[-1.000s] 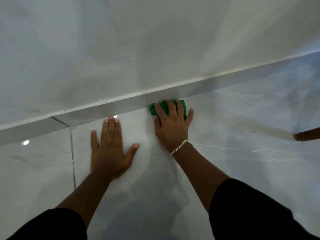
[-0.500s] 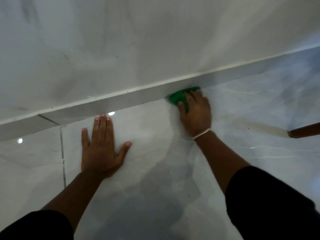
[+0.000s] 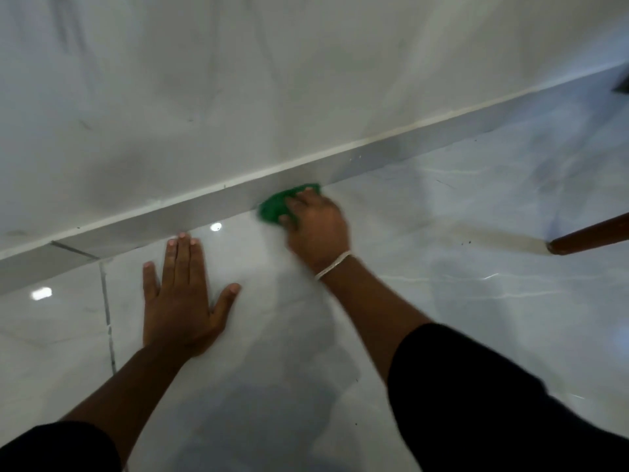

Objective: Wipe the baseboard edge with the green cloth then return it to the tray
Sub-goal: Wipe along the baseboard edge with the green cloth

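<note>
The person is low over the floor, which is glossy pale marble tile, with both arms stretched toward the wall. The right hand lies on top of the green cloth, with the fingers bent over it and pressing it down. The cloth is bunched into a small pad. It sits on the floor at the foot of the grey baseboard, touching its lower edge, and it shows mostly to the left of the fingers and at the far side of them. The hand and the cloth are a little blurred, so how firmly the cloth is gripped I cannot tell exactly. A thin silver bracelet goes around the right wrist.

The left hand is flat on the floor with fingers spread, holding nothing, near and left of the cloth and well apart from it. Its fingertips almost reach the baseboard. Both sleeves are black. At the right edge, a brown wooden furniture leg stands on the floor, well apart from the right hand.
</note>
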Action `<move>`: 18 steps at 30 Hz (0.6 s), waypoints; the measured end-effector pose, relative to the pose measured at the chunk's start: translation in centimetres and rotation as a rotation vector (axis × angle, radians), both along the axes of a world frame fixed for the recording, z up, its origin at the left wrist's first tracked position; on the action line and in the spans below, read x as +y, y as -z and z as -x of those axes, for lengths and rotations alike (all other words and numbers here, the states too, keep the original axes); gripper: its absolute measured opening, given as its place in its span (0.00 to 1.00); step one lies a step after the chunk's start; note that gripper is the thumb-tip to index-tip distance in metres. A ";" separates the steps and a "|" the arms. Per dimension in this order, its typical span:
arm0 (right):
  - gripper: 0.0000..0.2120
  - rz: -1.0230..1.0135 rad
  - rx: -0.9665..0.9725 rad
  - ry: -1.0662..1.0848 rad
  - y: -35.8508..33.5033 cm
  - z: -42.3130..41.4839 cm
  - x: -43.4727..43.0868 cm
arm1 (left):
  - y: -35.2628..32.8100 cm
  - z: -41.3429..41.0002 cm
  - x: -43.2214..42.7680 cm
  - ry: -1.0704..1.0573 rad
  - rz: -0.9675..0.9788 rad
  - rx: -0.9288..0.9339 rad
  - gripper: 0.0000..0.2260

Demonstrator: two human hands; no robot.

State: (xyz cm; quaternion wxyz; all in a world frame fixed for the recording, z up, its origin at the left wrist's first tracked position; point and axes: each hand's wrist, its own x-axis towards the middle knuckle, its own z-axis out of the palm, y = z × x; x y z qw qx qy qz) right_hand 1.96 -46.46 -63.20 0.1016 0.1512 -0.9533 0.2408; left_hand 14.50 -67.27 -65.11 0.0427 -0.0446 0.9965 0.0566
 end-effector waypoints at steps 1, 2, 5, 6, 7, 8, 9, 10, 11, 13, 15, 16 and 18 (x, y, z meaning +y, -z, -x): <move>0.11 0.002 0.010 0.066 -0.1 1.2 2.5 | 0.0 0.0 0.0 0.003 -0.002 0.000 0.43; 0.11 0.001 0.013 0.134 -0.1 2.2 4.8 | -0.1 0.0 0.1 0.004 -0.004 -0.002 0.42; 0.12 0.026 -0.025 0.319 0.1 3.9 7.7 | 0.0 0.2 0.1 -0.003 -0.009 0.001 0.42; 0.11 0.054 -0.031 0.373 0.3 3.8 6.9 | -0.1 0.2 0.2 -0.004 -0.006 -0.003 0.42; 0.10 0.082 -0.033 0.404 0.4 3.2 5.5 | -0.2 0.1 0.3 -0.002 -0.007 -0.008 0.42; 0.10 0.104 -0.016 0.390 0.7 2.5 3.7 | -0.2 0.1 0.4 -0.004 -0.011 -0.007 0.42; 0.10 0.118 0.011 0.345 0.9 1.5 1.6 | -0.2 0.2 0.3 -0.007 -0.016 -0.006 0.42; 0.11 0.131 0.033 0.297 1.2 0.4 -0.4 | -0.2 0.3 0.3 -0.007 -0.018 -0.014 0.42; 0.13 0.137 0.043 0.243 1.5 -0.5 -1.9 | -0.3 0.4 0.3 -0.008 -0.017 -0.024 0.42; 0.15 0.127 0.021 0.112 1.7 -1.5 -2.4 | -0.4 0.3 0.2 -0.016 -0.024 -0.030 0.42; 0.16 0.064 0.023 0.008 2.0 -0.8 0.2 | -0.5 0.1 0.3 -0.010 -0.033 -0.015 0.42; 0.16 0.038 0.020 0.008 2.0 -0.1 2.1 | -0.6 0.1 0.3 -0.005 -0.032 -0.006 0.42; 0.17 0.015 0.044 0.126 2.2 1.3 5.1 | -0.7 0.1 0.3 -0.007 -0.028 -0.002 0.42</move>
